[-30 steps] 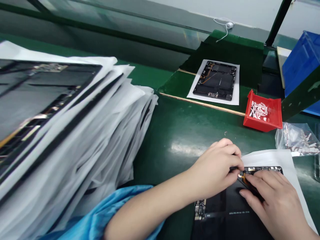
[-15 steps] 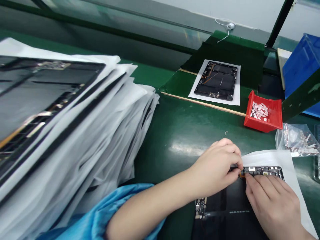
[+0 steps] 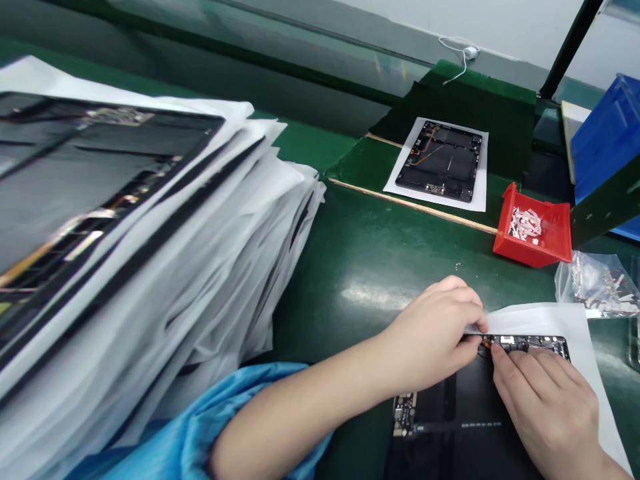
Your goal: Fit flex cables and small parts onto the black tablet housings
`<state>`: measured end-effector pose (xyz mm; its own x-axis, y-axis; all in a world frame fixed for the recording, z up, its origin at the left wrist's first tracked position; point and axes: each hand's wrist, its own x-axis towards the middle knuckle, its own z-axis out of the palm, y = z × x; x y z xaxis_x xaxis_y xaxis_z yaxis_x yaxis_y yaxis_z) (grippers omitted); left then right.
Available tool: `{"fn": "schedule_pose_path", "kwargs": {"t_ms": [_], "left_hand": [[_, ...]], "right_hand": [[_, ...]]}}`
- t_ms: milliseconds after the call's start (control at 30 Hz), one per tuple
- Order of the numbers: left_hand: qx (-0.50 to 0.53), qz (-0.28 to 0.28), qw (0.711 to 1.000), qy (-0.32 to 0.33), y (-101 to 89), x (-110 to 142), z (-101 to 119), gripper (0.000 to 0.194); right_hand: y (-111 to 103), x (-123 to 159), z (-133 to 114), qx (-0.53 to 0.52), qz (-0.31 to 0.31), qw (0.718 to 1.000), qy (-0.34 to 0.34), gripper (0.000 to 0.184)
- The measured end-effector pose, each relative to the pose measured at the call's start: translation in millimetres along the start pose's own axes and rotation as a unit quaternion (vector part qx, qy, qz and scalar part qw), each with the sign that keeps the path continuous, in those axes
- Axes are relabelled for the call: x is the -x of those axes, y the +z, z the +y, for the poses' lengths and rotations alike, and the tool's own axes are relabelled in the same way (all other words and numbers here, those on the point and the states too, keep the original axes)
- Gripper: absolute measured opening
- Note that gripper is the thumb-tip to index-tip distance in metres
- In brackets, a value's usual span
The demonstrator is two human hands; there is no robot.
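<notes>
Tablet [image 3: 475, 407] on white sheet [image 3: 545, 318], likely scratch guard; left hand [image 3: 440, 337], right hand [image 3: 553, 403] narrow-fingered at twelve o'clock, perhaps steadying ribbon [image 3: 487, 343]; grip hidden.

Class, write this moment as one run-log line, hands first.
left hand: at device edge | right hand: on device, beside left | device: on white sheet | red bin: holds strips

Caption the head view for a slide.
Left hand and right hand at the far edge of an open device, red bin beyond.
</notes>
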<state>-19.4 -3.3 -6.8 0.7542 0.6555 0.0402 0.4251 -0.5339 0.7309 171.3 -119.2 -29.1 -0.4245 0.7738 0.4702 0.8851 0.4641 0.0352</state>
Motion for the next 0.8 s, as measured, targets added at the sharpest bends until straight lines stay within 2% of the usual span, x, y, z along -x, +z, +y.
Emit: {"fn": "schedule_pose_path", "kwargs": {"t_ms": [167,300,433,600,800], "left_hand": [[0.006,-0.008,1.000,0.009,-0.9,1.0,0.9,0.019],[-0.001,0.001,1.000,0.022,2.9,1.9,0.0,0.011],[-0.045,0.014,0.997,0.061,7.9,3.0,-2.7,0.007],[-0.121,0.027,0.984,0.128,8.0,3.4,-4.1,0.012],[-0.106,0.033,0.987,0.113,5.8,3.3,-5.3,0.011]], "right_hand": [[-0.4,-0.7,1.3,-0.012,-0.005,1.000,-0.011,0.023],[-0.8,-0.6,2.9,-0.015,-0.015,1.000,-0.014,0.024],[-1.4,-0.5,6.1,-0.024,-0.030,0.999,-0.016,0.026],[-2.5,-2.2,10.0,-0.044,-0.034,0.998,-0.014,0.026],[-0.9,-1.2,10.9,-0.039,-0.035,0.999,-0.007,0.022]]}}
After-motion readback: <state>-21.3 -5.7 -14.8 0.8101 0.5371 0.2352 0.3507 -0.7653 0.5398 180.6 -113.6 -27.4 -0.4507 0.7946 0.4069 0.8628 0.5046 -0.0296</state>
